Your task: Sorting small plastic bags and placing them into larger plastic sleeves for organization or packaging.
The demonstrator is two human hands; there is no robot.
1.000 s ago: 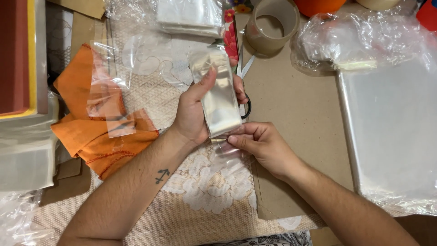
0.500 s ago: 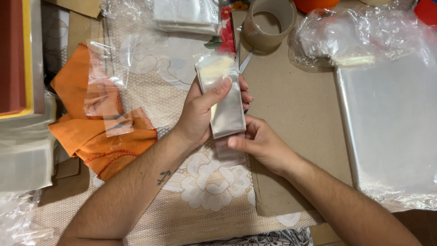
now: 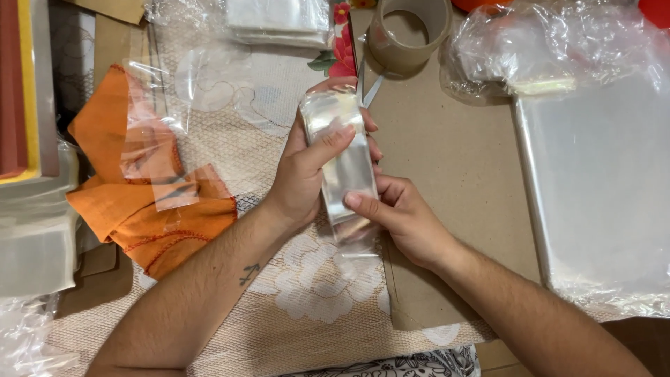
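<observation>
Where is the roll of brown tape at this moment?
In the head view, the roll of brown tape lies at the top centre on the brown cardboard sheet, just beyond the scissors and left of the crumpled clear plastic.

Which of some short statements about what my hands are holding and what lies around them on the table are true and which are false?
1. The left hand grips a narrow stack of clear plastic bags. True.
2. The right hand rests flat on the cardboard, touching nothing. False: its fingers pinch the lower end of the stack.
3. An orange cloth lies left of the hands. True.
4. The roll of tape sits on the orange cloth. False: it stands on the brown cardboard at the far edge.
5. A large clear plastic sheet pack lies to the right. True.
</observation>
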